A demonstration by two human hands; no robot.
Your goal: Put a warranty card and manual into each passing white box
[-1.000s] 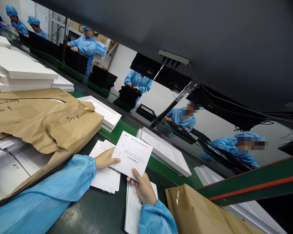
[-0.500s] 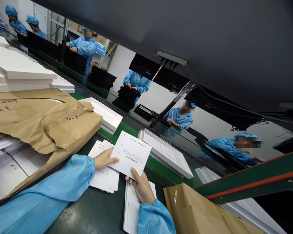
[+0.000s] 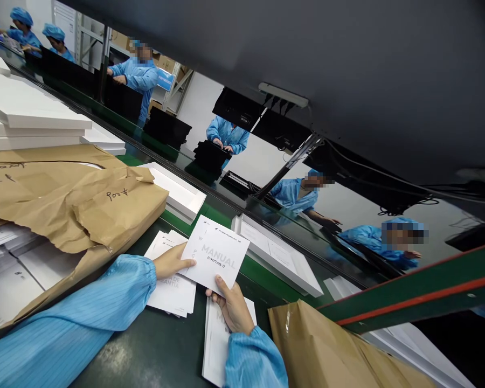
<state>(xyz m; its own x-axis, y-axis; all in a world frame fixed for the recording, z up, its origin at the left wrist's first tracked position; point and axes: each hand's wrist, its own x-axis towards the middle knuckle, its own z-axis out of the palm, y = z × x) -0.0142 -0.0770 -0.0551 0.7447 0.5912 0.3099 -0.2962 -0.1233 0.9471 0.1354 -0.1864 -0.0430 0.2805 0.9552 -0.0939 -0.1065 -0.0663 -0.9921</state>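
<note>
- A left hand [image 3: 173,262] pinches the left edge of a white booklet [image 3: 222,242] marked "MANUAL," thumb on its cover.
- The right hand [image 3: 235,308] clamps the booklet's near edge, thumb on top.
- The booklet is held above a dark green bench [image 3: 145,355], where white leaflets [image 3: 170,296] and a pile of manuals [image 3: 213,353] lie, the latter partly hidden by the right arm.
- A torn brown parcel [image 3: 105,215] of printed papers sits left, a second parcel [image 3: 319,345] right; beyond, a white tray [image 3: 301,268] carries papers.
</note>
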